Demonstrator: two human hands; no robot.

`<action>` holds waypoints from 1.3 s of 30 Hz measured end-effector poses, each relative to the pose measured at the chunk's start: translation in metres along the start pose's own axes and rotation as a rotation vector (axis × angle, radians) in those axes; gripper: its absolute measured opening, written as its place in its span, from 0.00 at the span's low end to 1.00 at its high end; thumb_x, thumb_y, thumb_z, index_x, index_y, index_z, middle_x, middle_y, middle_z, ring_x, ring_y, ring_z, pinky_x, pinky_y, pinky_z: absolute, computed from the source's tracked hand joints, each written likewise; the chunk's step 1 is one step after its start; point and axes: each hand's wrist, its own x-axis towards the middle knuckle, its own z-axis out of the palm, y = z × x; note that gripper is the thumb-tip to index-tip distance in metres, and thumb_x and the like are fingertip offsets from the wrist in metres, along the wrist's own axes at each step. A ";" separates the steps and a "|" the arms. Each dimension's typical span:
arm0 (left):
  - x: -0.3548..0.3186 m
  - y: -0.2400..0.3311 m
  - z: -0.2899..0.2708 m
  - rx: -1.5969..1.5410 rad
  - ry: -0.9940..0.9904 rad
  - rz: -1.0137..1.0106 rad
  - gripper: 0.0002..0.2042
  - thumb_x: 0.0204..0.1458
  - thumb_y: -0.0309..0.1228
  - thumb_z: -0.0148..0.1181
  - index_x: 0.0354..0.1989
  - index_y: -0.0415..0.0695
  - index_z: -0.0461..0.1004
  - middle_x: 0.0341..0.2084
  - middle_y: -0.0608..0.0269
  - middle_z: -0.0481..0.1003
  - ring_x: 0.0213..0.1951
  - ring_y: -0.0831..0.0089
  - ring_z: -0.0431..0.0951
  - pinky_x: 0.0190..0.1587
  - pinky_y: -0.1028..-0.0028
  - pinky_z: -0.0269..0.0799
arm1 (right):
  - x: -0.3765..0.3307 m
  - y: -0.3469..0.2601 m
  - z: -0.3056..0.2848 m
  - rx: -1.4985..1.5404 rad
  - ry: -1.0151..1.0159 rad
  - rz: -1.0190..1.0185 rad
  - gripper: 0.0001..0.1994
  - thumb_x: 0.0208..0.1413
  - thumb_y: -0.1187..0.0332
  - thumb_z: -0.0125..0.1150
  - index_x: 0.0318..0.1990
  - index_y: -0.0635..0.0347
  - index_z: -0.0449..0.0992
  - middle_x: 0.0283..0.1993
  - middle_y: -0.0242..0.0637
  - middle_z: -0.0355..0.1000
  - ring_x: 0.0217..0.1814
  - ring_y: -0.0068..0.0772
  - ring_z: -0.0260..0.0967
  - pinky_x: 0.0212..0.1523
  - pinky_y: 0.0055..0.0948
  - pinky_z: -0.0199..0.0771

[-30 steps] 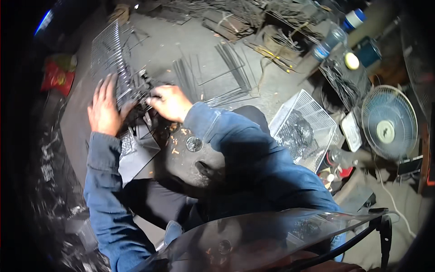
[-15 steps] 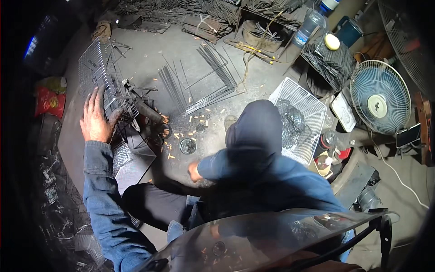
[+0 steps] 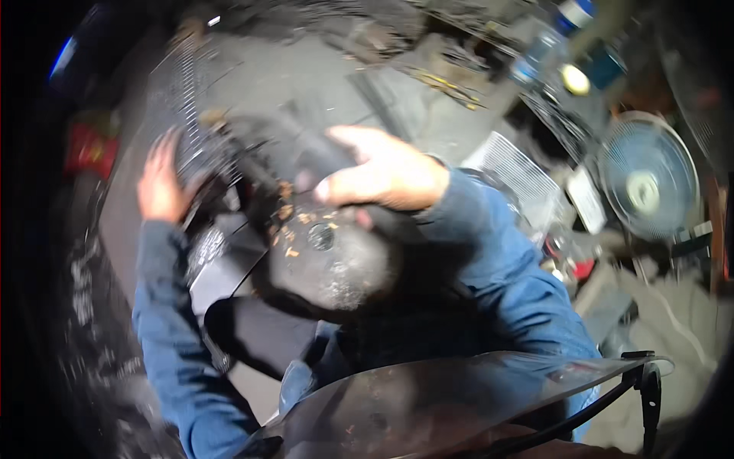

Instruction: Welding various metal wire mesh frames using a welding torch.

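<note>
My left hand (image 3: 162,180) rests against a wire basket (image 3: 189,99) lying on its side on the left. Its fingers are stretched out and apart, with the thumb toward a dark metal fixture (image 3: 218,157) beside the basket. In the middle, my right hand (image 3: 390,172) is raised above the floor, thumb and fingers closed round a dark, rounded object (image 3: 325,155). Motion blur hides what kind of object it is. Short orange-brown stubs (image 3: 289,229) lie scattered on the floor below, around a small round dish (image 3: 321,237).
A white wire basket (image 3: 508,168) and a standing fan (image 3: 650,183) are at the right. Bundled metal rods (image 3: 375,99) lie on the floor ahead. A red bag (image 3: 90,147) sits at far left. A see-through visor (image 3: 428,405) crosses the lower edge.
My right hand has come up from near my knee to the middle, now round a dark object. My right knee no longer shows. My left hand stays at the basket; the view has blurred.
</note>
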 end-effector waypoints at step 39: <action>0.011 0.024 0.003 0.217 -0.364 -0.145 0.34 0.48 0.57 0.50 0.63 0.57 0.53 0.64 0.70 0.52 0.65 0.68 0.51 0.57 0.43 0.53 | 0.010 0.023 0.024 -0.152 0.158 0.074 0.13 0.51 0.69 0.56 0.42 0.65 0.67 0.22 0.30 0.65 0.15 0.17 0.60 0.15 0.21 0.61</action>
